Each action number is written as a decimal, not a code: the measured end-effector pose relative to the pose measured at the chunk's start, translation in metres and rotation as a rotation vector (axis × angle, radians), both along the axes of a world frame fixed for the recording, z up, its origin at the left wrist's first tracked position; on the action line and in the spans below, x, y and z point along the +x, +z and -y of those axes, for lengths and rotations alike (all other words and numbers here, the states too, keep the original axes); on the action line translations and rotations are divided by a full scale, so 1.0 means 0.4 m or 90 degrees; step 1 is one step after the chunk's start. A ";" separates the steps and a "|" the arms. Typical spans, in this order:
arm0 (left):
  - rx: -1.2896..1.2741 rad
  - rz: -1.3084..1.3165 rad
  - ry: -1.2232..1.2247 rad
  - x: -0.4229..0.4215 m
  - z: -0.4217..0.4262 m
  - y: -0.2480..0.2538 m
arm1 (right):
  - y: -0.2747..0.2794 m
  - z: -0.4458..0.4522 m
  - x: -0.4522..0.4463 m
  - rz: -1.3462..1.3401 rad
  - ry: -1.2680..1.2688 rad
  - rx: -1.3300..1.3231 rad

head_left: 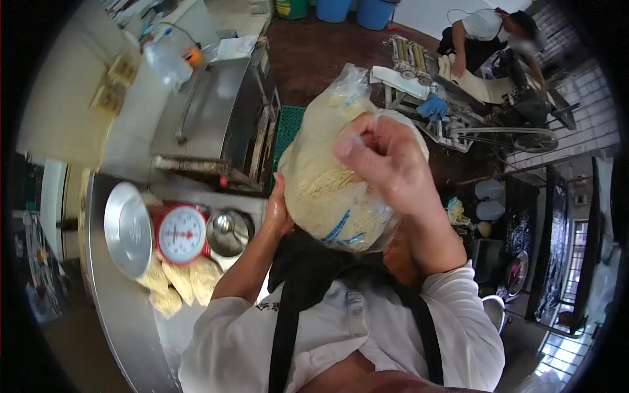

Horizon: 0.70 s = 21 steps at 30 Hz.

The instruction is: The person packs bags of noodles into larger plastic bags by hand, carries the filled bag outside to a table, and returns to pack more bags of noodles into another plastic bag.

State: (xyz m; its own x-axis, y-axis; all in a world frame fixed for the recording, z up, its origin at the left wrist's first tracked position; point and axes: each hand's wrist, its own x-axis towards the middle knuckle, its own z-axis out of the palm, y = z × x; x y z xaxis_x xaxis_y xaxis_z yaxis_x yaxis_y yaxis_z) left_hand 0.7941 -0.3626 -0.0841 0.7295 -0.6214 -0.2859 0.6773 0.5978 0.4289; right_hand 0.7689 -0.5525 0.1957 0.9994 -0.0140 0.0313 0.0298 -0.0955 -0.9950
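Observation:
A large clear plastic bag (327, 190) is held up in front of my chest. It bulges with pale yellow food that looks like noodles, and blue print shows near its lower side. My right hand (386, 157) is closed on the gathered plastic at the bag's right side, thumb and fingers curled together. Against the bag's left side presses my left hand (280, 206), supporting it; most of its fingers are hidden behind the bag.
On the steel counter (124, 321) at left are a red dial scale (181, 234), a metal pan (128, 229), a steel pot (229, 232) and several filled bags (187, 278). Behind stands a steel cabinet (209, 111). At upper right a co-worker (481, 33) handles a dough sheet (481, 85) at a roller machine.

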 end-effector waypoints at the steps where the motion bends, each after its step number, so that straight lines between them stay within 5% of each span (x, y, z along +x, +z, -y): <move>1: 0.019 0.014 -0.005 0.091 0.045 0.010 | 0.005 0.046 0.083 0.007 -0.024 0.000; 7: 0.031 0.024 -0.062 0.600 0.232 -0.024 | -0.006 0.242 0.531 -0.021 -0.070 0.014; 13: -0.054 0.032 -0.004 1.054 0.403 0.075 | -0.016 0.431 1.064 -0.026 0.020 -0.028; 18: 0.131 0.034 0.116 1.373 0.452 0.107 | -0.014 0.520 1.409 -0.045 0.126 -0.061; 21: 0.082 0.056 0.139 1.625 0.501 0.080 | 0.007 0.578 1.622 -0.024 0.124 -0.119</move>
State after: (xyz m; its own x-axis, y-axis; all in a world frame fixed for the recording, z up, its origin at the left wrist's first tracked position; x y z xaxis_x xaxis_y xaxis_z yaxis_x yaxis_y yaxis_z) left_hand 1.4440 -0.5631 -0.0519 0.8678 -0.4090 -0.2823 0.4951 0.6628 0.5618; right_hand 1.4179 -0.7838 0.1984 0.9832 0.1812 -0.0228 0.0283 -0.2741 -0.9613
